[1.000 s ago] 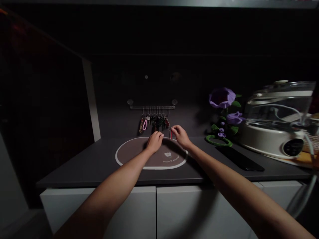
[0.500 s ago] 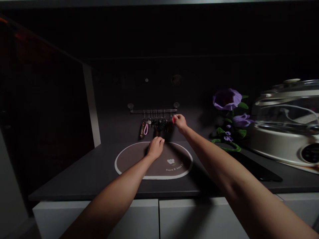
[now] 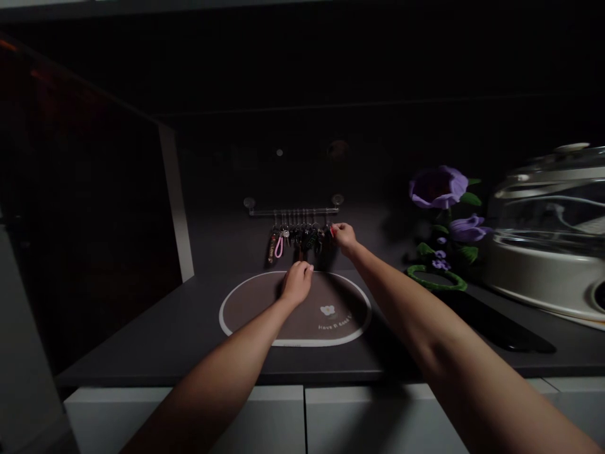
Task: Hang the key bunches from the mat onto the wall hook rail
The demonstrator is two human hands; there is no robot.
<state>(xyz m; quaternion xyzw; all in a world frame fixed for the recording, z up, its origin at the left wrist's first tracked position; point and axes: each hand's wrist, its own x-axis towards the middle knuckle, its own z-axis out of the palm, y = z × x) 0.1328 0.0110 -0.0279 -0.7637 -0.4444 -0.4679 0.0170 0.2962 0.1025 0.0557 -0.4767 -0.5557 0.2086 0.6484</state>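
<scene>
A clear hook rail (image 3: 293, 212) is fixed to the dark back wall, with several bunches of keys (image 3: 309, 236) hanging from it. At its left end hang a brown lettered strap (image 3: 272, 248) and a pink loop (image 3: 279, 247). My right hand (image 3: 345, 238) is closed in a pinch on a small red item (image 3: 333, 231) at the rail's right end; its kind is unclear. Over the back of the brown oval mat (image 3: 255, 309), my left hand (image 3: 297, 282) has its fingers curled just below the keys. Whatever it may hold is hidden.
Purple flowers (image 3: 438, 189) with a green ring base stand on the right. Beyond them is a white appliance (image 3: 543, 280) with a clear cover. A flat black object (image 3: 501, 325) lies on the dark counter (image 3: 142, 343). White cabinet fronts (image 3: 359, 422) are below.
The view has shifted slightly. My right hand with the red item is a little lower relative to the rail. My left hand stays about where it was over the mat.
</scene>
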